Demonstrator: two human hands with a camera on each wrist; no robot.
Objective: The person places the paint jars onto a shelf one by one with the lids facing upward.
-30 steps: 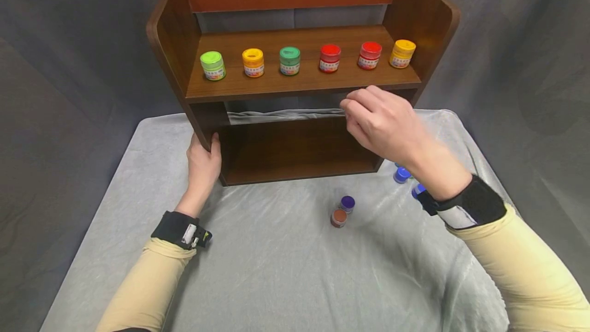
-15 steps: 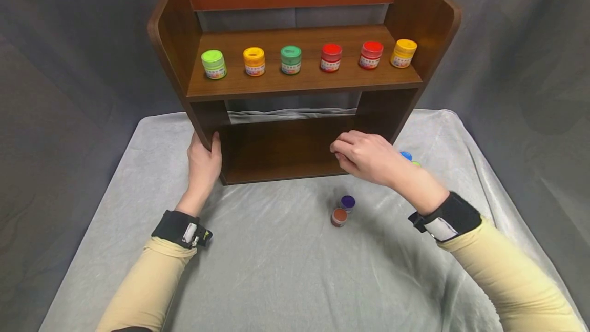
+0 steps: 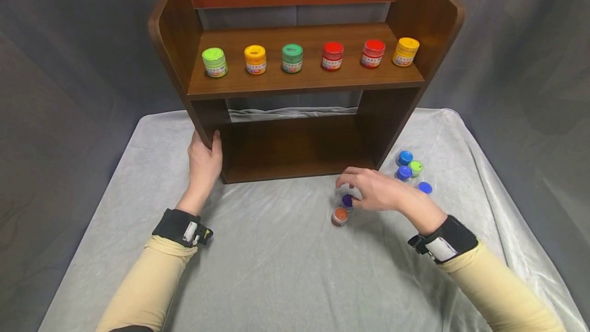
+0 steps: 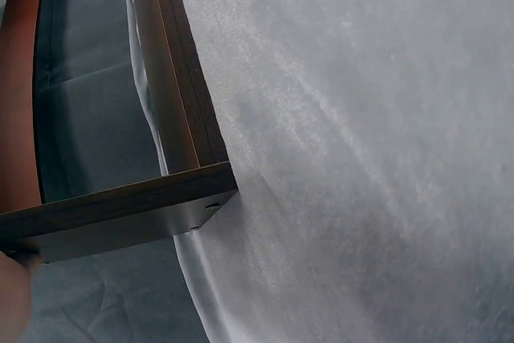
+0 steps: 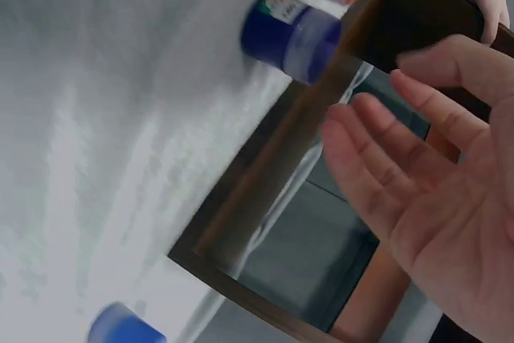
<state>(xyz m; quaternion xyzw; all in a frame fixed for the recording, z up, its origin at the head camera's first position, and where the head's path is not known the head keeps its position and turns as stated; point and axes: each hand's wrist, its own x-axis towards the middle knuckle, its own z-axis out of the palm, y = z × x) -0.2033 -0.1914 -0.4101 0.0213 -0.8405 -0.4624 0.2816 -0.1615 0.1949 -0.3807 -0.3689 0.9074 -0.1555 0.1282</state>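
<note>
My left hand (image 3: 204,163) grips the left side panel of a dark brown wooden shelf (image 3: 286,150), thumb in front and the other fingers hidden behind the panel. In the left wrist view only a bit of that hand (image 4: 13,295) shows at the panel's edge. Fingers spread and slightly bent, my right hand (image 3: 380,191) hovers by a small paint jar with a dark purple lid (image 3: 347,201). The right wrist view shows a gap between the fingers and the purple paint jar (image 5: 291,36). Beside it stands a brown-orange paint jar (image 3: 339,216).
On the upper board stand several paint jars: light green (image 3: 214,62), dark green (image 3: 292,58), yellow and red ones. Right of the shelf, blue jars (image 3: 404,173) and a light green jar (image 3: 416,168) stand on the grey cloth (image 3: 276,265).
My right hand has come down from in front of the upper board to the purple jar, and its fingers have spread. The left hand keeps its place on the side panel.
</note>
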